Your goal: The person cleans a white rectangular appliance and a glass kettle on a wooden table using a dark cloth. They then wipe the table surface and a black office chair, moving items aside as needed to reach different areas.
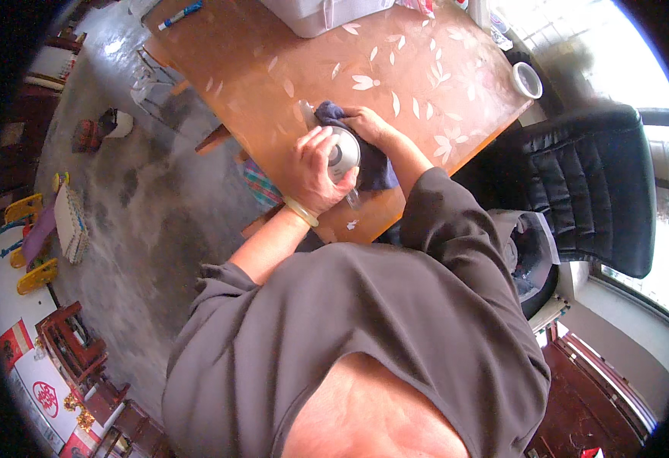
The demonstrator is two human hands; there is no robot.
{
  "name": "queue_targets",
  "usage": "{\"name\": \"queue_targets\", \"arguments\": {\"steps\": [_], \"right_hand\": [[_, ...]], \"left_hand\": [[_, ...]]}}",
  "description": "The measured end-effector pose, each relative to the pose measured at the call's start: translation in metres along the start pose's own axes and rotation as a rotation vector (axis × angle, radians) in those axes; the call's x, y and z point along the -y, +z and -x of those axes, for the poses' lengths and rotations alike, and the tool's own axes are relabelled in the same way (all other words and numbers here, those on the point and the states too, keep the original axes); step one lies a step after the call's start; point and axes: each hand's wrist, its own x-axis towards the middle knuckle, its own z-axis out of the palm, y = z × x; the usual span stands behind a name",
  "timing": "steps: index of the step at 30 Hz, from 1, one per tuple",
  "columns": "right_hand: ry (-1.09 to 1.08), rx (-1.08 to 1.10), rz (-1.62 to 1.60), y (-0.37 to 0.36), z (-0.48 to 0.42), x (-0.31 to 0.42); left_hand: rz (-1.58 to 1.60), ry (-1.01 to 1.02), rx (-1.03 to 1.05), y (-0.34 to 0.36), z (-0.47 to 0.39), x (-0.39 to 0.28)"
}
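Observation:
My left hand (318, 169) grips a round silver-coloured object (346, 151) with a disc-shaped face, its fingers spread over one side and the thumb at the lower edge. Clear, glass-like parts (353, 198) stick out below and above it; whether they belong to the same piece I cannot tell. Bunched in my right hand (369, 123) is a dark blue cloth (377, 169), pressed against the far side of the silver object and hanging down towards me. Both hands are above the near corner of a brown table (311, 63) with a pale leaf and flower pattern.
At the table's far side stands a translucent plastic bin (326, 17), with a blue-and-white marker-like item (180, 15) to its left. A white round container (526, 80) sits at the right corner. A black padded chair (592, 189) is on the right, foam mats (71, 223) on the left.

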Motion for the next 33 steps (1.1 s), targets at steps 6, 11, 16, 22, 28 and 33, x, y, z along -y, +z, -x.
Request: {"name": "queue_targets", "arguments": {"steps": [6,11,16,22,28,33], "right_hand": [[-0.114,-0.296,0.119,0.018,0.046,-0.005],[-0.235,-0.447,-0.194,0.063,0.129,0.005],[-0.309,-0.478,-0.183,0.078,0.144,0.013],[-0.084,-0.293,-0.273,0.034,0.097,0.020],[-0.174,-0.148,0.170,0.004,0.020,-0.008],[-0.224,-0.121,0.404,-0.001,0.001,-0.017]], "left_hand": [[-0.020,-0.005,-0.008,-0.003,-0.001,-0.001],[-0.004,0.004,-0.026,-0.003,-0.002,-0.002],[0.003,0.012,-0.014,-0.002,0.000,0.001],[0.014,-0.011,-0.034,-0.001,-0.001,0.000],[0.008,-0.005,-0.026,0.000,-0.001,0.001],[-0.004,-0.007,-0.032,0.000,-0.001,-0.001]]}}
